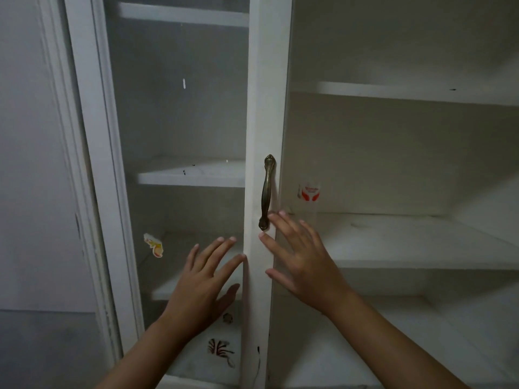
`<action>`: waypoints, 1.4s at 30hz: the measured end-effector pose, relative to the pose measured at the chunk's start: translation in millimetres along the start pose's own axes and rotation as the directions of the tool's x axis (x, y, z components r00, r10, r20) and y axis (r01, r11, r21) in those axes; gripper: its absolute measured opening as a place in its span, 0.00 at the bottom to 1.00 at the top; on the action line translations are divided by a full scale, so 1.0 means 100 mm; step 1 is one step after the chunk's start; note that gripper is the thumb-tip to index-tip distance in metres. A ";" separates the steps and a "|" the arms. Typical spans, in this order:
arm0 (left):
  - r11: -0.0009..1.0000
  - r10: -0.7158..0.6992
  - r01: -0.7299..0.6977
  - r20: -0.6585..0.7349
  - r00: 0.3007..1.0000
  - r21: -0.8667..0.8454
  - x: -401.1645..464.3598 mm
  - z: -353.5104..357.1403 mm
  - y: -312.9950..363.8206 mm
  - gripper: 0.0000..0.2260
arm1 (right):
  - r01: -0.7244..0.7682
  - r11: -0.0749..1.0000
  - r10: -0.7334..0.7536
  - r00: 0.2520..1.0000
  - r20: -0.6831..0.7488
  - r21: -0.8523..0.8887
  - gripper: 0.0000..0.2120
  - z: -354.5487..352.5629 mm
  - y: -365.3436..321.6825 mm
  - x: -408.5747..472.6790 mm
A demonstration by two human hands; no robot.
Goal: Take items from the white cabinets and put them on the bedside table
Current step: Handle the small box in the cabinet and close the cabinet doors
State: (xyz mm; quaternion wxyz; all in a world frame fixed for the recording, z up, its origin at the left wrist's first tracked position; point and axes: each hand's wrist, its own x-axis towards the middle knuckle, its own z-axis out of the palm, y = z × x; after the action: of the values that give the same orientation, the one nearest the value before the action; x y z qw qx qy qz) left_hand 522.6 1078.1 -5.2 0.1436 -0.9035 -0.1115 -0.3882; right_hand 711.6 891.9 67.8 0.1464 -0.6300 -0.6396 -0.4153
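Right hand (pixel 300 265) spread flat, holding nothing, fingertips by brass handle (pixel 266 192) on the door edge (pixel 261 108). Left hand (pixel 202 282) also splayed, against the glass door. Probably swinging it. Small white-red packet (pixel 309 192), blurry, sits on open shelf (pixel 407 240) behind.

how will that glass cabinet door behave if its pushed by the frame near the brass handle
The glass cabinet door looks rigid and should swing, not flex. Its glass pane is probably fragile, so the painted frame seems the safer spot. The brass handle should give firmer grip.

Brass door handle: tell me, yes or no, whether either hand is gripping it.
No. The brass handle is free; the right hand and left hand are spread open, fingers straight, around the door edge.
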 end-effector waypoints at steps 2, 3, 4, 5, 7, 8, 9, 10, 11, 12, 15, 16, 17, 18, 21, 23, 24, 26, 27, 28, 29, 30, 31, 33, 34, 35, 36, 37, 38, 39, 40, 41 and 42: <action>1.000 0.008 -0.007 -0.025 1.000 0.016 0.04 0.07 -0.04 0.25 | -0.005 1.000 0.005 1.000 -0.006 -0.004 0.37 0.08 0.04 0.02; 1.000 0.009 -0.009 -0.041 0.999 0.022 0.06 0.10 -0.05 0.25 | -0.009 1.000 0.008 1.000 -0.007 -0.004 0.37 0.12 0.06 0.03; 1.000 0.011 -0.010 -0.057 0.998 0.024 0.08 0.14 -0.06 0.24 | -0.012 1.000 0.012 1.000 -0.008 -0.004 0.37 0.16 0.09 0.04; 1.000 0.012 -0.010 -0.070 0.997 0.028 0.10 0.18 -0.08 0.24 | -0.014 1.000 0.014 1.000 -0.007 -0.005 0.37 0.20 0.11 0.05; 0.999 0.012 -0.008 -0.088 0.996 0.044 0.14 0.26 -0.10 0.24 | -0.017 1.000 0.017 1.000 -0.005 -0.014 0.38 0.29 0.16 0.06; 0.999 0.012 -0.007 -0.099 0.995 0.054 0.15 0.29 -0.11 0.24 | -0.017 1.000 0.017 1.000 -0.005 -0.020 0.39 0.33 0.18 0.07; 0.998 0.013 -0.006 -0.111 0.994 0.062 0.17 0.32 -0.13 0.23 | -0.018 1.000 0.017 1.000 -0.005 -0.025 0.39 0.38 0.20 0.07; 0.998 0.014 -0.005 -0.122 0.992 0.069 0.19 0.35 -0.15 0.23 | -0.020 0.999 0.019 1.000 -0.006 -0.026 0.40 0.42 0.22 0.08; 0.997 0.015 -0.005 -0.128 0.992 0.076 0.20 0.38 -0.17 0.22 | -0.023 0.999 0.023 1.000 -0.007 -0.022 0.40 0.46 0.24 0.09; 0.996 0.017 -0.006 -0.130 0.991 0.086 0.22 0.41 -0.19 0.22 | -0.027 1.000 0.027 1.000 -0.010 -0.015 0.40 0.50 0.26 0.10; 0.994 0.023 -0.007 -0.146 0.989 0.108 0.28 0.50 -0.26 0.21 | -0.032 0.999 0.032 0.999 -0.019 0.014 0.39 0.59 0.33 0.14; 0.994 0.023 -0.006 -0.157 0.987 0.109 0.28 0.52 -0.28 0.20 | -0.029 0.999 0.029 0.999 -0.024 0.022 0.38 0.61 0.34 0.15; 0.994 0.024 -0.005 -0.170 0.985 0.109 0.29 0.54 -0.28 0.20 | -0.023 0.999 0.024 0.999 -0.032 0.026 0.38 0.62 0.36 0.15; 0.994 0.026 -0.006 -0.184 0.983 0.109 0.29 0.55 -0.28 0.20 | -0.017 0.999 0.018 0.999 -0.041 0.029 0.38 0.62 0.36 0.15; 0.996 0.029 -0.009 -0.217 0.976 0.094 0.29 0.55 -0.28 0.19 | -0.016 0.999 0.018 0.999 -0.044 0.043 0.38 0.63 0.37 0.14; 0.996 0.024 -0.005 -0.218 0.976 0.086 0.29 0.55 -0.29 0.19 | -0.024 0.999 0.025 0.999 -0.031 0.043 0.38 0.63 0.37 0.14; 0.996 0.021 -0.003 -0.211 0.977 0.087 0.30 0.55 -0.29 0.19 | -0.028 0.999 0.029 0.999 -0.023 0.039 0.38 0.62 0.36 0.14; 0.997 0.015 0.000 -0.194 0.981 0.082 0.29 0.55 -0.28 0.20 | -0.040 0.999 0.041 0.999 -0.006 0.027 0.38 0.61 0.34 0.14; 0.997 0.012 0.001 -0.183 0.983 0.076 0.28 0.54 -0.28 0.20 | -0.047 0.999 0.047 0.999 0.002 0.020 0.38 0.60 0.33 0.14; 0.998 0.009 0.002 -0.170 0.985 0.068 0.28 0.52 -0.27 0.20 | -0.055 0.998 0.055 0.998 0.014 0.013 0.39 0.59 0.31 0.14; 0.998 0.004 0.005 -0.155 0.988 0.056 0.27 0.50 -0.26 0.20 | -0.064 0.998 0.064 0.998 0.028 0.003 0.39 0.58 0.30 0.13; 0.999 -0.004 0.009 -0.135 0.991 0.043 0.26 0.47 -0.24 0.21 | -0.076 0.997 0.076 0.996 0.045 -0.007 0.40 0.56 0.28 0.13; 0.999 -0.013 0.016 -0.112 0.994 0.028 0.26 0.44 -0.23 0.21 | -0.090 0.996 0.091 0.994 0.063 -0.016 0.40 0.54 0.26 0.14; 0.999 -0.035 0.035 -0.063 0.997 -0.014 0.25 0.37 -0.19 0.22 | -0.122 0.992 0.124 0.988 0.093 -0.022 0.40 0.49 0.20 0.13; 0.998 -0.046 0.045 -0.041 0.998 -0.042 0.25 0.34 -0.17 0.23 | -0.140 0.990 0.142 0.984 0.105 -0.020 0.40 0.46 0.16 0.12; 0.996 -0.058 0.056 -0.021 0.998 -0.074 0.25 0.31 -0.15 0.23 | -0.160 0.987 0.161 0.980 0.118 -0.019 0.39 0.43 0.12 0.11; 0.991 -0.069 0.068 -0.005 0.998 -0.111 0.25 0.28 -0.14 0.24 | -0.183 0.983 0.183 0.974 0.134 -0.018 0.39 0.41 0.09 0.08; 0.985 -0.079 0.079 0.008 0.997 -0.150 0.24 0.25 -0.13 0.25 | -0.210 0.977 0.210 0.966 0.152 -0.017 0.38 0.39 0.05 0.04; 0.979 -0.087 0.090 0.023 0.996 -0.184 0.23 0.23 -0.11 0.25 | -0.244 0.970 0.243 0.954 0.173 -0.015 0.38 0.38 0.02 -0.02; 0.972 -0.094 0.100 0.041 0.995 -0.210 0.20 0.22 -0.09 0.26 | -0.284 0.959 0.281 0.939 0.200 -0.014 0.38 0.37 -0.02 -0.08; 0.966 -0.098 0.111 0.064 0.993 -0.234 0.16 0.22 -0.07 0.26 | -0.328 0.944 0.323 0.917 0.233 -0.016 0.38 0.38 -0.05 -0.17; 0.959 -0.104 0.124 0.090 0.991 -0.255 0.10 0.22 -0.04 0.27 | -0.373 0.928 0.365 0.892 0.266 -0.022 0.39 0.39 -0.10 -0.27; 0.952 -0.111 0.141 0.123 0.986 -0.272 0.03 0.24 0.00 0.27 | -0.414 0.910 0.404 0.866 0.296 -0.029 0.38 0.40 -0.15 -0.38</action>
State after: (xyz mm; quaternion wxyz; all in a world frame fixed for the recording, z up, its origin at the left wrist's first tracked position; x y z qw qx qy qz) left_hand 540.5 1087.1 -19.2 -0.0165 -0.9251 -0.1204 -0.3597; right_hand 717.9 896.5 10.8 0.1451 -0.8033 -0.5134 -0.2647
